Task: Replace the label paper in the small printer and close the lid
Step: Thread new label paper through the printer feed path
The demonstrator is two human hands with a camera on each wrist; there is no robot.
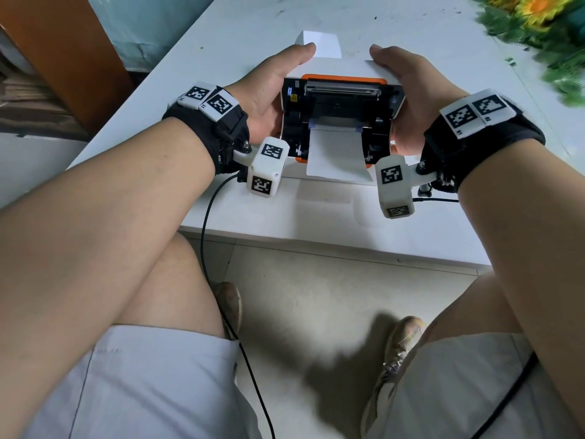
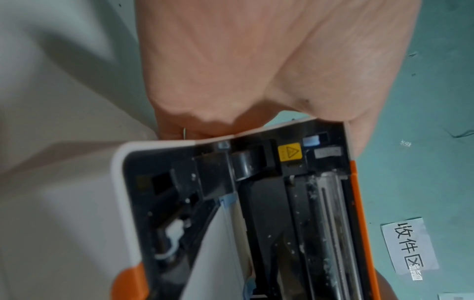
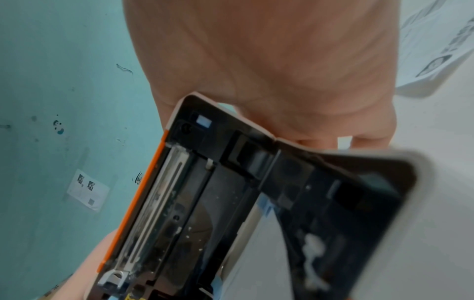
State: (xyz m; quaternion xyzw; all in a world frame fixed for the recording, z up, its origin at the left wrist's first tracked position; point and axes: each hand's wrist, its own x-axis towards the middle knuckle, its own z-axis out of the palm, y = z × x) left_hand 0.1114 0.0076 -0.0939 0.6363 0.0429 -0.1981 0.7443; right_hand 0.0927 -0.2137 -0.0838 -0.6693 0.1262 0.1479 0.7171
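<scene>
The small white printer with orange trim (image 1: 343, 80) sits near the table's front edge with its lid (image 1: 342, 90) tilted up, dark inner side facing me. A strip of white label paper (image 1: 335, 153) runs out of the base over the front. My left hand (image 1: 272, 77) grips the lid's left side and my right hand (image 1: 411, 87) grips its right side, fingers hidden behind it. In the left wrist view my left hand (image 2: 256, 71) wraps the lid (image 2: 307, 203) above the paper (image 2: 215, 253). From the right wrist, my right hand (image 3: 282, 60) holds the lid (image 3: 179, 192).
A folded white paper stack (image 1: 319, 42) lies right behind the printer on the white table (image 1: 316, 217). Green artificial plants with yellow flowers (image 1: 538, 33) fill the back right corner. Brown wooden furniture (image 1: 63, 58) stands at the left. Black cables hang over the table's front edge.
</scene>
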